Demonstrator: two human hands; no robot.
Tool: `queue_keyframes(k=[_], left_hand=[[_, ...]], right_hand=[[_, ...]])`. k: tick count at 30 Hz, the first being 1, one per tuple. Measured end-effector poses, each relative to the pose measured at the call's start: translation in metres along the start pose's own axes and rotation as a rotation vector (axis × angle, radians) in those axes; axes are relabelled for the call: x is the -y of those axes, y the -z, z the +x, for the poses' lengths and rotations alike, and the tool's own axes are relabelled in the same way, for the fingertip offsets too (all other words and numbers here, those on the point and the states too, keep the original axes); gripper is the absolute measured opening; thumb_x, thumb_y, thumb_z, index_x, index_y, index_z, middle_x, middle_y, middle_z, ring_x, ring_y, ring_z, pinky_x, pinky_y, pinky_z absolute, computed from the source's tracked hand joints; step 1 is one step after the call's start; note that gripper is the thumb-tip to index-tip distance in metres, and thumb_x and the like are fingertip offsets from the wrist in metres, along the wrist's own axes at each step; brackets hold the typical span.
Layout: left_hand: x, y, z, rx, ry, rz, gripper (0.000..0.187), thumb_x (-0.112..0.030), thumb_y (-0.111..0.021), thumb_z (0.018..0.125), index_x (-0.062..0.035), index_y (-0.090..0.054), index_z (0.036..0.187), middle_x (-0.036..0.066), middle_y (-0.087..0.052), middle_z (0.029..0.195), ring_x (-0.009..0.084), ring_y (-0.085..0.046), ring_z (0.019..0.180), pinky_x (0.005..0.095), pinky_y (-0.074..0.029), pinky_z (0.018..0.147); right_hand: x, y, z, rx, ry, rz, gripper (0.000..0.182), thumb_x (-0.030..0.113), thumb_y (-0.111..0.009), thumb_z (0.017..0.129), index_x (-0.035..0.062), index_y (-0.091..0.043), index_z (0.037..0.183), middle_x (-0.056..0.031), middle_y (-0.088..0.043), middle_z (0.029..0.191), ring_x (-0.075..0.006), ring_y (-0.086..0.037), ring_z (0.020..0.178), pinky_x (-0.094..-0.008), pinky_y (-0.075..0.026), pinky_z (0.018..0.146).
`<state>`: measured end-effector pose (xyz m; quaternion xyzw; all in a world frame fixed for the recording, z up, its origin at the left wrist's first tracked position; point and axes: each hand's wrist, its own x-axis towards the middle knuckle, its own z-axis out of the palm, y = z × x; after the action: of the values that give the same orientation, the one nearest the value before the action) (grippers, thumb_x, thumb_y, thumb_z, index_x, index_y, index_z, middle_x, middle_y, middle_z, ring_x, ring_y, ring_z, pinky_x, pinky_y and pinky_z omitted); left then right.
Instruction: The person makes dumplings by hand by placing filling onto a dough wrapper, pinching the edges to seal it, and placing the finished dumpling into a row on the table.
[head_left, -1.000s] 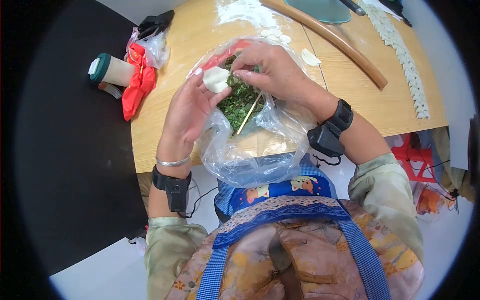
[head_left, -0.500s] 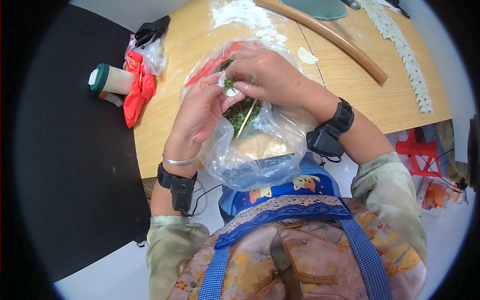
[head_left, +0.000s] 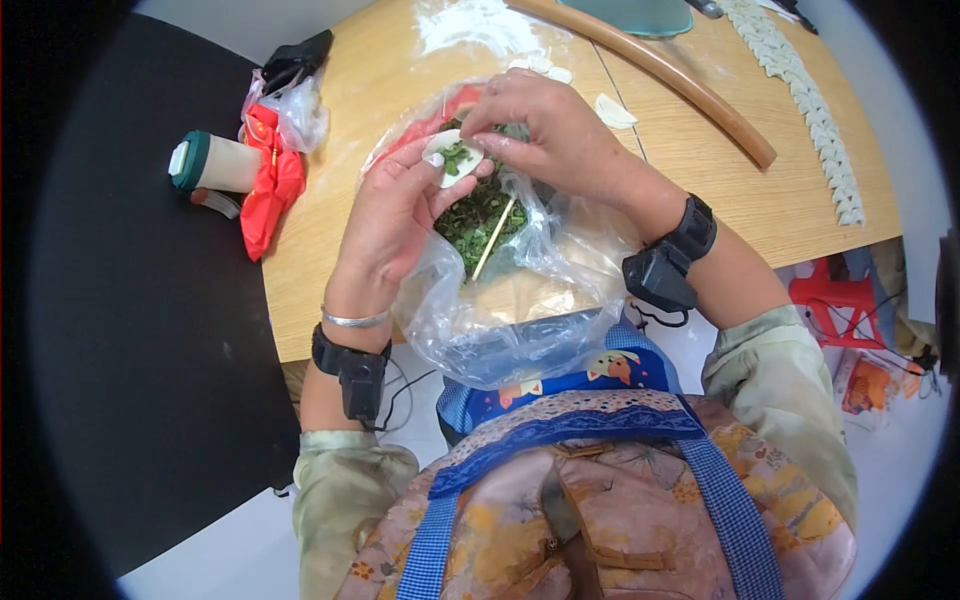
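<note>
My left hand [head_left: 392, 205] holds a round white dumpling wrapper [head_left: 464, 178], thumb on its near side and fingers beneath. A small heap of chopped green filling [head_left: 453, 158] sits on the wrapper. The fingertips of my right hand [head_left: 540, 125] are bent together at the wrapper's upper right edge and appear to pinch it. Below both hands lies a clear plastic bag [head_left: 560, 240] with more chopped greens [head_left: 462, 232] in it. One light wooden stick [head_left: 495, 238] rests on those greens.
White flour [head_left: 475, 28] and several small dough discs [head_left: 541, 66] lie at the back. One flat wrapper [head_left: 613, 112] is beside a long curved wooden piece [head_left: 690, 85]. A row of folded dumplings [head_left: 800, 100] runs along the right. A cup [head_left: 222, 163] and red bag [head_left: 272, 185] are left.
The wrapper has been opened out flatter, showing the green filling on it. My right hand has moved slightly up and away from the middle of the wrapper.
</note>
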<state>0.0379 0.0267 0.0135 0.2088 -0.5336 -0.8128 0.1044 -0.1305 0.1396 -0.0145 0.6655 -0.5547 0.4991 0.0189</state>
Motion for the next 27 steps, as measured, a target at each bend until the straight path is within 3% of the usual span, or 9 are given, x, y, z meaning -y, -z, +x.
queue_keyframes(k=[5, 9, 11, 18, 25, 27], left_hand=[[0.0, 0.013, 0.003, -0.043, -0.108, -0.002, 0.034, 0.0, -0.044, 0.092, 0.0132, -0.047, 0.123, 0.021, -0.058, 0.118, 0.029, -0.063, 0.106, 0.0313, -0.054, 0.092], [-0.014, 0.02, -0.005, -0.126, -0.154, 0.016, 0.034, 0.001, -0.044, 0.091, 0.0151, -0.046, 0.121, 0.023, -0.058, 0.118, 0.0319, -0.061, 0.109, 0.0327, -0.052, 0.096], [-0.014, 0.019, -0.007, -0.165, -0.166, 0.008, 0.033, 0.001, -0.043, 0.091, 0.0151, -0.047, 0.121, 0.023, -0.057, 0.118, 0.0324, -0.06, 0.109, 0.0331, -0.051, 0.098], [-0.013, 0.021, -0.01, -0.166, -0.172, -0.023, 0.031, -0.001, -0.043, 0.092, 0.0149, -0.047, 0.119, 0.023, -0.057, 0.119, 0.0334, -0.06, 0.11, 0.0337, -0.051, 0.097], [-0.007, 0.024, -0.009, -0.128, -0.134, -0.06, 0.033, -0.001, -0.041, 0.092, 0.0152, -0.045, 0.121, 0.023, -0.055, 0.122, 0.0343, -0.06, 0.11, 0.0369, -0.051, 0.098], [-0.006, 0.021, -0.011, -0.115, -0.114, -0.079, 0.034, -0.001, -0.04, 0.093, 0.0149, -0.045, 0.122, 0.023, -0.055, 0.122, 0.0336, -0.06, 0.111, 0.0373, -0.051, 0.098]], right_hand=[[0.003, 0.0, -0.001, -0.008, -0.051, 0.062, 0.011, 0.01, -0.066, 0.078, 0.0062, -0.066, 0.088, -0.0091, -0.063, 0.092, -0.0288, -0.058, 0.09, -0.0377, -0.046, 0.08], [0.002, -0.009, -0.005, 0.105, 0.126, -0.092, 0.012, 0.008, -0.068, 0.073, 0.0068, -0.064, 0.085, -0.0085, -0.061, 0.086, -0.0289, -0.056, 0.088, -0.0399, -0.046, 0.081], [0.004, -0.017, -0.011, 0.265, 0.07, -0.184, 0.016, 0.009, -0.07, 0.072, 0.0076, -0.065, 0.087, -0.0072, -0.059, 0.084, -0.0281, -0.055, 0.091, -0.0407, -0.044, 0.084], [0.013, -0.03, -0.013, 0.339, 0.023, -0.267, 0.018, 0.008, -0.071, 0.07, 0.0093, -0.067, 0.088, -0.0042, -0.06, 0.086, -0.0251, -0.053, 0.099, -0.0396, -0.039, 0.087], [0.006, -0.022, -0.007, 0.215, 0.057, -0.164, 0.011, 0.009, -0.069, 0.074, 0.0071, -0.066, 0.085, -0.0068, -0.06, 0.081, -0.0277, -0.057, 0.088, -0.0402, -0.044, 0.08], [0.009, -0.017, -0.005, 0.067, 0.02, -0.101, 0.01, 0.009, -0.068, 0.076, 0.0063, -0.066, 0.085, -0.0082, -0.061, 0.082, -0.0284, -0.059, 0.083, -0.0383, -0.047, 0.077]])
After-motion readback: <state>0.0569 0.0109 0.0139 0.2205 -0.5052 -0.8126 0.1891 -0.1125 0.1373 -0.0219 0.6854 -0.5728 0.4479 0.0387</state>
